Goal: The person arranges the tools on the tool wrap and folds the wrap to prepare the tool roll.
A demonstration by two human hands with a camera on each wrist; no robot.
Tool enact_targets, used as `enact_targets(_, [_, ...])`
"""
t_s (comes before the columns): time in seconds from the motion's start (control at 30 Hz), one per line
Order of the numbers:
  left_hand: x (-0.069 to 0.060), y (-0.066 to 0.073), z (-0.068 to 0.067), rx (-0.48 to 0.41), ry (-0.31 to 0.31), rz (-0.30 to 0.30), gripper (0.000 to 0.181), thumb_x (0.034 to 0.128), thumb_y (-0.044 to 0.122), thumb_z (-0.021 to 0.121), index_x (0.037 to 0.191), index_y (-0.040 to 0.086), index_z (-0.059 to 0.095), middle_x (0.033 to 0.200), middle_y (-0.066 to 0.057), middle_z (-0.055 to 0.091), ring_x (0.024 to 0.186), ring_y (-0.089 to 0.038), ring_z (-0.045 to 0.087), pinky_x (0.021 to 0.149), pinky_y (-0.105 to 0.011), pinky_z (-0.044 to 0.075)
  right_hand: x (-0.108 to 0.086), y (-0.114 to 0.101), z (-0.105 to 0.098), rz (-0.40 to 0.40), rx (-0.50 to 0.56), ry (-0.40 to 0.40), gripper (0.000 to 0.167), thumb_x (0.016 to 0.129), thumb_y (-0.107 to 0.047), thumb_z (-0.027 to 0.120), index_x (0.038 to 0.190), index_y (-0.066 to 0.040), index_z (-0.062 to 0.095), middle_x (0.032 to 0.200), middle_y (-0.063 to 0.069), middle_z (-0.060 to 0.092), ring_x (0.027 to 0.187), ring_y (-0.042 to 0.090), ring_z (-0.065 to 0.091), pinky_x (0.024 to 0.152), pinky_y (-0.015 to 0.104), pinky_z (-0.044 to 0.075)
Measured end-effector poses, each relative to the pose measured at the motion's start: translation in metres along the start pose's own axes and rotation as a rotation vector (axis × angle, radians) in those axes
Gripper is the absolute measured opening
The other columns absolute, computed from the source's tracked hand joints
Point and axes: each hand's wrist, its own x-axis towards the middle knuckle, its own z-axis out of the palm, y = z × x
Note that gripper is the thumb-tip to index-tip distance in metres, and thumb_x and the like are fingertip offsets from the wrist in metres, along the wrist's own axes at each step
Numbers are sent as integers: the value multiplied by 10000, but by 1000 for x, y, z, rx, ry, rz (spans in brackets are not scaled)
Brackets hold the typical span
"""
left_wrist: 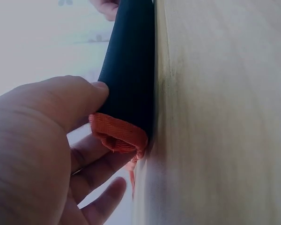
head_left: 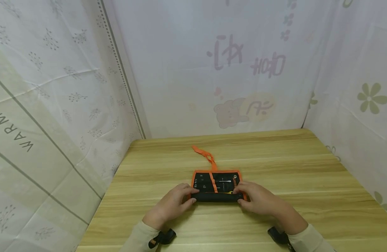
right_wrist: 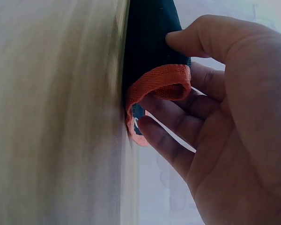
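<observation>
A black tool roll (head_left: 203, 182) with orange edging lies on the table, its near side rolled into a thick tube (head_left: 216, 198). Its far part is flat, with pale printing and a few small tool parts showing. My left hand (head_left: 173, 202) pinches the left end of the tube, thumb on the near face. At the opposite end my right hand (head_left: 259, 198) grips in the same way. Both wrist views show the orange binding (left_wrist: 118, 130) curling at the tube's ends. An orange tie strap (head_left: 206, 154) stretches away from the far edge. Tools inside the rolled part are hidden.
The wood-grain table (head_left: 143, 164) spreads around the tool roll. Printed curtains (head_left: 180, 70) hang behind it and along both sides. A black wrist camera mount (head_left: 166, 237) sits at the left wrist, another mount (head_left: 277, 235) at the right.
</observation>
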Motion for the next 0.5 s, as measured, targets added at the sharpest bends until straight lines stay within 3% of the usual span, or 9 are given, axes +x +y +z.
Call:
enact_targets(0.2, [1, -1, -1, -36, 19, 23, 190, 954, 300, 649, 1126, 229, 686, 1055, 126, 633, 919, -25, 545, 815, -260, 495, -1, 0, 0, 28, 1, 8, 211, 903, -254, 692, 1109, -283, 664, 1121, -178, 596, 1046, 49, 543, 897, 383, 489])
enact_targets(0.5, [1, -1, 0, -102, -4, 2, 193, 973, 301, 617, 1106, 196, 708, 1042, 132, 590, 881, -30, 519, 784, -246, 484, -1, 2, 0, 1, 34, -2, 171, 920, -247, 673, 1090, -246, 694, 997, -176, 540, 823, 66, 497, 695, 237, 443])
